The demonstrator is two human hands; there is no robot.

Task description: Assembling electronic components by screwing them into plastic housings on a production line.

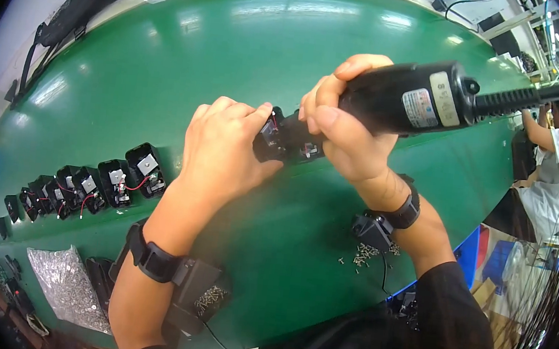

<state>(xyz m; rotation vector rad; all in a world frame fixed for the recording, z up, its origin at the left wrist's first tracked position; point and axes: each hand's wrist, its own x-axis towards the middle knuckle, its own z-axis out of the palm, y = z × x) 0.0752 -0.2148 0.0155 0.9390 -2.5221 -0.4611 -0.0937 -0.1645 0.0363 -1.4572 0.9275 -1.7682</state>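
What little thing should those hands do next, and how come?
Probably the left hand should hold the black casing steady, because it has hold of its side and the right hand has the black corded tool pointed that way. The tool's tip is hidden, so I can't tell whether it touches.

1. Looks down from head height, worn as the left of two side-by-side fisheye cameras.
2. Faces down and forward across the green desk (pixel 132 84), upright and unmirrored.
3. Sits near the left hand (pixel 221 144) and right hand (pixel 355 135), showing both large around mid-picture.
4. Reaches wide, past the desk's far edge, showing that edge as an arc inside a dark round rim.
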